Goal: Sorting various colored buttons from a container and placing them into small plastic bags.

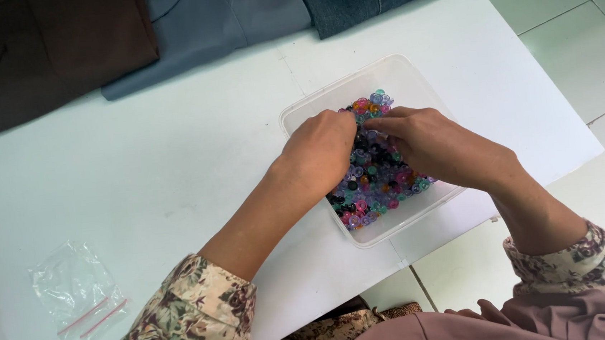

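Centre frame: one clear tub [409, 68] of mixed beads [379, 178] | left hand [321, 150], right hand [433, 142] inside, fingers curled, grasp indiscernible | lower left: two clear bags [74, 289] | top: three folded cloths [218, 15]

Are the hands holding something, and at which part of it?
It cannot be told. Both the left hand and right hand rest in the beads, fingertips hidden.

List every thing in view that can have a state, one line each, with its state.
Clear plastic container: lid off, part filled.
Coloured beads: loose, heaped in the container.
Left hand: in the container, fingers curled on the beads.
Right hand: in the container, fingers pinched over the beads.
Small clear bags: lying flat on the white table.
Folded fabrics: laid along the table's far edge.
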